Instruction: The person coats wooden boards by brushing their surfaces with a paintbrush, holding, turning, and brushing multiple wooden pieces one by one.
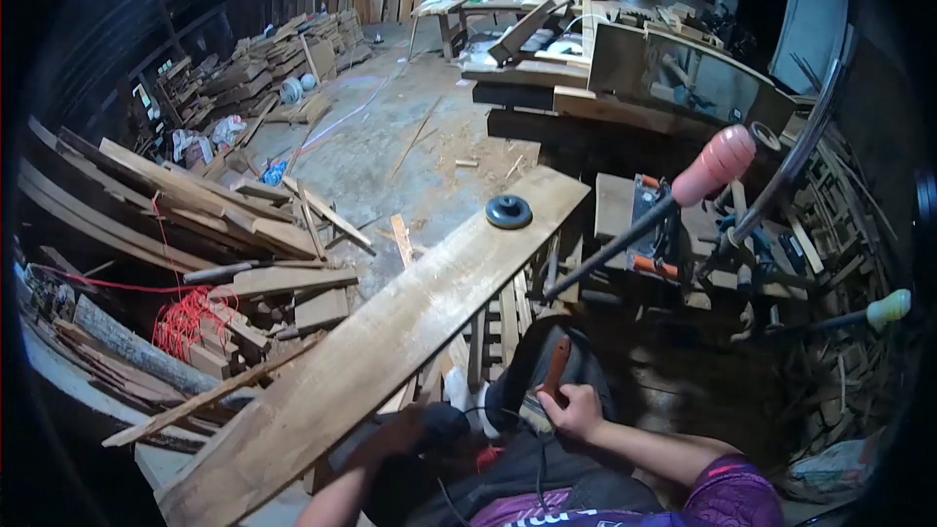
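My right hand (pixel 578 412) is closed around a brown wooden handle (pixel 557 365) that sticks up above my thumb. The lower end of this tool is partly hidden by the hand, so its kind is unclear. My left hand (pixel 392 437) is in shadow at the near edge of a long wooden plank (pixel 381 342), beside a dark shape in my lap; its fingers do not show clearly. Toward the plank's far end lies a round black disc-shaped pad (pixel 509 212). A thin black cord (pixel 542 468) runs across my lap.
Stacked boards (pixel 146 195) and tangled red string (pixel 190 324) are to the left. A metal bar with a pink grip (pixel 714 166) rises at right, near a tool with orange parts (pixel 654 263). People are at a far workbench (pixel 488 6). Wood scraps litter the floor.
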`<action>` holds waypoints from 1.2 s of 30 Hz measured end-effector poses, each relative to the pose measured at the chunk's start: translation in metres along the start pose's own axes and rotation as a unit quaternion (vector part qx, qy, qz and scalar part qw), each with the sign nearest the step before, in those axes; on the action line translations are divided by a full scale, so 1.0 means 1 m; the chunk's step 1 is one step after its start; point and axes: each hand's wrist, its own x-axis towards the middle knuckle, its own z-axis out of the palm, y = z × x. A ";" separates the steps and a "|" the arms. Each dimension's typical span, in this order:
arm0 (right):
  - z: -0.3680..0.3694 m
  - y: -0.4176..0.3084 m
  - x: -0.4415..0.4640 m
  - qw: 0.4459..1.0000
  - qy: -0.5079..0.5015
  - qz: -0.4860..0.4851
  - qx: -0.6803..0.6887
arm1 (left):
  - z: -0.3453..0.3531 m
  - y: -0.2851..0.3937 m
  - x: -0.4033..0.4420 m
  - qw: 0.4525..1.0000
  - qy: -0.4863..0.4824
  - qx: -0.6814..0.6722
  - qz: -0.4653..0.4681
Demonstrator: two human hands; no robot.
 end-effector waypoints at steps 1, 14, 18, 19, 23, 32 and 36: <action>0.000 -0.003 0.000 1.000 0.009 -0.004 0.010 | -0.003 0.011 -0.025 0.999 -0.015 0.038 -0.025; -0.012 0.001 -0.018 1.000 0.007 0.022 -0.007 | -0.138 0.233 -0.285 0.921 -0.132 0.281 -0.234; -0.017 0.007 -0.023 1.000 0.010 0.007 -0.017 | -0.163 0.264 -0.379 0.945 -0.160 0.179 -0.223; -0.017 0.011 -0.023 1.000 0.012 0.003 -0.018 | -0.171 0.271 -0.402 0.947 -0.187 0.127 -0.230; -0.016 0.021 -0.022 1.000 0.020 0.010 0.002 | -0.182 0.305 -0.491 0.945 -0.161 0.042 -0.282; -0.019 0.009 -0.022 0.999 0.032 0.002 -0.025 | -0.135 0.404 -0.626 0.920 0.125 -0.031 -0.371; -0.016 0.015 -0.021 1.000 0.023 -0.006 0.002 | -0.117 0.364 -0.658 0.909 0.262 -0.086 -0.311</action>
